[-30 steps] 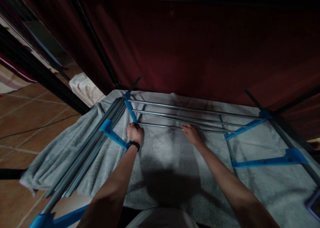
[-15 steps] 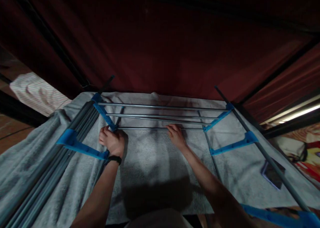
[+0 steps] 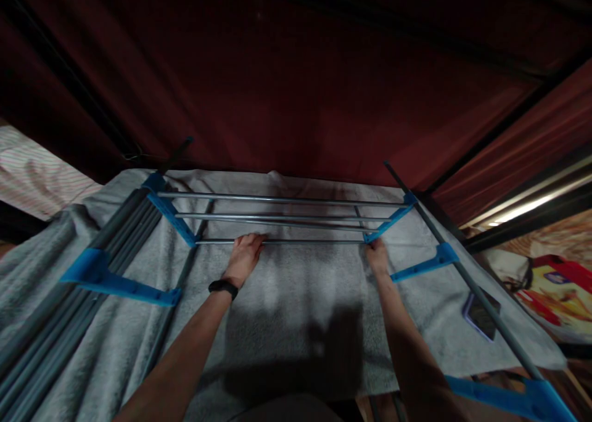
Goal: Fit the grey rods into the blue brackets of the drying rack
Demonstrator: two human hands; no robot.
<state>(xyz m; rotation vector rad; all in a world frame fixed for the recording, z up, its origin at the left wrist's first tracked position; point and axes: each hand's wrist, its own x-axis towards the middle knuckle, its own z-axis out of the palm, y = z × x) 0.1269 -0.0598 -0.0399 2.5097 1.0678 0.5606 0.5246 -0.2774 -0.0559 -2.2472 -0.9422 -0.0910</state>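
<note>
A grey towel [image 3: 287,298] lies spread over a drying rack with blue plastic brackets and grey metal rods [image 3: 277,218]. My left hand [image 3: 245,256], a black band on its wrist, rests on the towel with its fingers stretched forward, touching the nearest rod near its middle. My right hand [image 3: 378,255] sits at the right end of that rod, beside the blue bracket [image 3: 387,223], fingers curled against the towel's edge. Whether it pinches the cloth is hard to see.
A dark red curtain [image 3: 296,89] hangs just behind the rack. A bundle of folded grey rods [image 3: 74,311] lies at the left. A phone [image 3: 481,314] rests on the towel at the right. Colourful fabric [image 3: 555,286] lies beyond the right edge.
My left hand slid right from the left bracket to the rod's middle and opened. My right hand moved right to the right bracket. The view has swung to the right.
</note>
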